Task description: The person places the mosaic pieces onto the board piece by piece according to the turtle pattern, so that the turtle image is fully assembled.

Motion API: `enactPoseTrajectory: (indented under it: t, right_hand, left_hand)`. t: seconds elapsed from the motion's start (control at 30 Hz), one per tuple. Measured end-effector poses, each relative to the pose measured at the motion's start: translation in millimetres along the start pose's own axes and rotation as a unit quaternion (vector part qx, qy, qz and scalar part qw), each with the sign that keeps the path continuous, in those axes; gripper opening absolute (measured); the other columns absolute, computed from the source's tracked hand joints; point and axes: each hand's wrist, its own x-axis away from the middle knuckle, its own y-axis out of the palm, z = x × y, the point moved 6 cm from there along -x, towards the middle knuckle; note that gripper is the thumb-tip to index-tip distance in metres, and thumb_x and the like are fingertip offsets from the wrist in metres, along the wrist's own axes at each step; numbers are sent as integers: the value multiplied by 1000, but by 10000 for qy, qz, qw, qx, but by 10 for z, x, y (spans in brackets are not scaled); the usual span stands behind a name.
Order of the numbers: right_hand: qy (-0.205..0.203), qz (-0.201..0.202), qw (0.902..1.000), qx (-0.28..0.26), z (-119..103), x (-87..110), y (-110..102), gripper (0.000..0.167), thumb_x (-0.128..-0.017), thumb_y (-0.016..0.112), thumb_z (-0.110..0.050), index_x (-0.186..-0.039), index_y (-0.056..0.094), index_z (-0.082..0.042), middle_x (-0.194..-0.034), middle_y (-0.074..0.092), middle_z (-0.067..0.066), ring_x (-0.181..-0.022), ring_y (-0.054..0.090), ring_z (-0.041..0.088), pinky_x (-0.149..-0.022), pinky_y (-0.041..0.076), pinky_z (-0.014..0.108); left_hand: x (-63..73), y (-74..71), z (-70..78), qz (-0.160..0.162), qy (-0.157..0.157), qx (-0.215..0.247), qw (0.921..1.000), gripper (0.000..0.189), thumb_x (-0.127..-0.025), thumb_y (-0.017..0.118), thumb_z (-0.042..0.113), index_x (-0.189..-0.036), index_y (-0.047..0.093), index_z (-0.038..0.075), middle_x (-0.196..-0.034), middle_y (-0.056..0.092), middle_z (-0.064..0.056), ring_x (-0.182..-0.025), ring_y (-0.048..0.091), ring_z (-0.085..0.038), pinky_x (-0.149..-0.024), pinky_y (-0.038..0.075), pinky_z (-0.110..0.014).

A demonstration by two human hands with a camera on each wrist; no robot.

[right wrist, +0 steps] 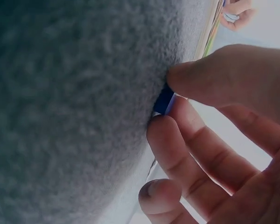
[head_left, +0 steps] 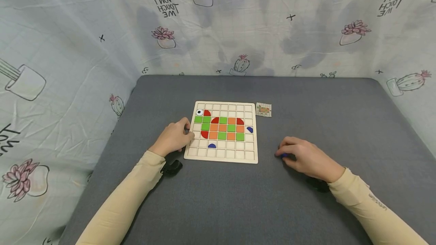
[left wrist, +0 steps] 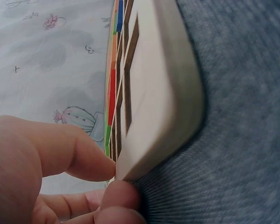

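A pale wooden grid board (head_left: 223, 160) lies on the table, bearing green, orange and red tiles, a round eye piece (head_left: 199, 112) and two dark blue semicircle tiles, one low on the board (head_left: 212, 146) and one at its right (head_left: 250, 129). My left hand (head_left: 173, 136) pinches the board's left edge, with the thumb over the rim and fingertips beneath it in the left wrist view. Right of the board, close over the tabletop, my right hand (head_left: 304, 156) pinches a small blue tile (right wrist: 164, 100) between thumb and fingers. The fingers mostly hide its outline.
A small printed pattern card (head_left: 263, 109) lies by the board's upper right corner. The grey table (head_left: 225, 203) reaches back to a white patterned cloth (head_left: 238, 25), which also hangs at both sides. Black straps are at both wrists.
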Motion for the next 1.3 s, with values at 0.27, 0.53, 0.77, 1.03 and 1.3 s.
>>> enactPoseTrajectory:
  t: [0.27,0.53,0.77,1.03,1.3]
  right_hand:
    - [151,-77,9997,-146,-12,-56,25,26,-79,83,3,-94,78,-18,-96,65,-9,-81,62,5,-71,55,32]
    - [218,-24,9991,-366,-139,-325,58,22,-84,81,0,-95,78,-18,-99,66,-10,-79,59,3,-69,53,27]
    - [21,117,9968,-789,-363,-638,123,18,-85,81,-1,-96,77,-16,-100,66,-7,-80,59,6,-70,52,26]
    - [-277,239,9959,-829,-606,-928,218,15,-87,81,-3,-96,77,-13,-97,66,-3,-78,61,9,-71,53,26]
    - [-572,309,9951,-747,-705,-1108,320,14,-86,80,0,-94,77,-11,-97,69,0,-81,64,11,-73,54,26]
  left_hand:
    - [-7,10,-3,28,21,3,10000,24,-99,61,21,-115,56,5,-61,57,-2,-45,56,-16,-46,39,-29]
    - [-9,16,-12,-4,2,13,10000,23,-99,62,21,-115,55,5,-62,57,-2,-45,56,-17,-46,40,-29]
    - [-9,16,-12,-21,-5,42,10000,24,-99,61,21,-116,56,4,-62,57,-3,-45,56,-17,-46,41,-29]
    - [-2,14,-7,-14,5,39,10000,24,-99,61,21,-116,56,4,-60,56,-2,-44,56,-17,-45,41,-29]
    - [-1,10,-3,-3,9,28,10000,24,-99,60,20,-116,56,4,-60,56,-2,-44,56,-16,-45,41,-29]
